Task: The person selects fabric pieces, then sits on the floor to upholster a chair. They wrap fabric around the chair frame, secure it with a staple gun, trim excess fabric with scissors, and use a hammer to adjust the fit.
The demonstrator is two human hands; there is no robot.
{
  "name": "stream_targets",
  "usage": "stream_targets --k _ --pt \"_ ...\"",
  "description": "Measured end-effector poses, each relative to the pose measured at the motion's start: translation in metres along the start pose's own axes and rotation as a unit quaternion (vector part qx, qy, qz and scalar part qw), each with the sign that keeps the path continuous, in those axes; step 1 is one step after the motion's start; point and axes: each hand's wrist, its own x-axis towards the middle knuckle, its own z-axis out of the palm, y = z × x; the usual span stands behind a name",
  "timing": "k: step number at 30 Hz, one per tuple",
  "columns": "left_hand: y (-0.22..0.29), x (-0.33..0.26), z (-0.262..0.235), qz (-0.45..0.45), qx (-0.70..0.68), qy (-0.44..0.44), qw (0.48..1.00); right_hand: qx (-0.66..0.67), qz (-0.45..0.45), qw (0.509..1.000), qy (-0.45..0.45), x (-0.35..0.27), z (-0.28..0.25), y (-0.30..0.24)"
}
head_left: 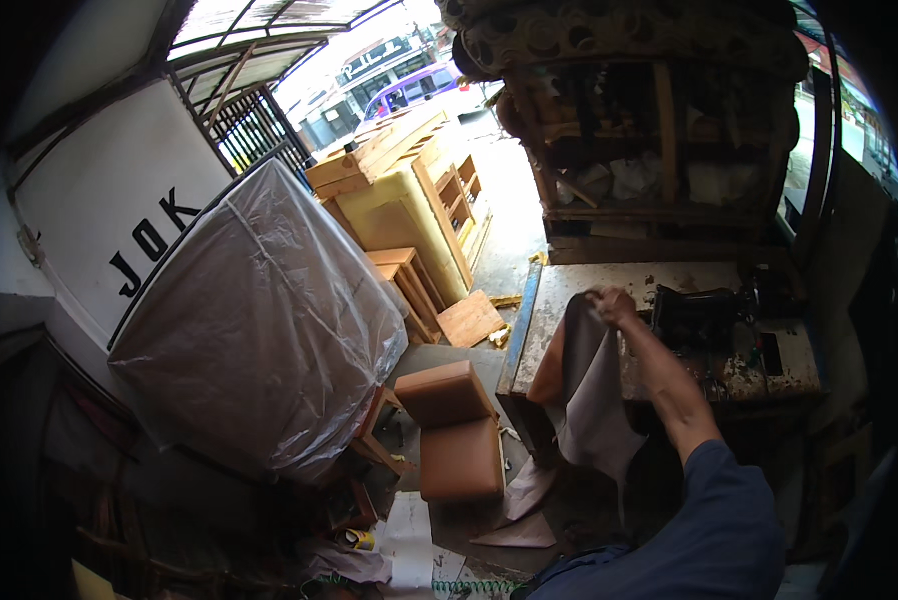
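My right hand (614,305) is closed on the top edge of a limp piece of upholstery leatherette (589,400), holding it up over the left part of a worn white worktable (589,278). The piece is brown on one face and greyish on the other, and it hangs in folds past the table's front edge. Right of the hand, a dark sewing machine (699,310) stands on the table. My right arm reaches forward in a dark blue sleeve. My left hand does not show.
A brown padded seat (459,460) stands left of the table. Beyond it are a large plastic-covered piece (259,320) and wooden furniture (399,210). Behind the table rises a sofa frame (664,130). Scraps (519,530) and a green coiled cord (474,587) lie on the floor.
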Motion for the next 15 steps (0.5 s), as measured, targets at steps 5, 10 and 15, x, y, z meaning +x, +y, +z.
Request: stream_targets --k 5,10,15 --pt "-0.001 -0.042 0.013 -0.045 -0.051 -0.001 0.998 -0.109 -0.027 0.960 0.257 0.055 0.051 0.018" --pt "-0.044 -0.092 0.062 -0.097 -0.057 -0.020 0.993 -0.129 -0.097 0.986 -0.041 -0.077 0.209 -0.004" --pt "-0.066 -0.128 0.110 -0.119 -0.050 -0.072 0.989 0.085 -0.272 0.834 -0.473 -0.318 0.314 -0.049"
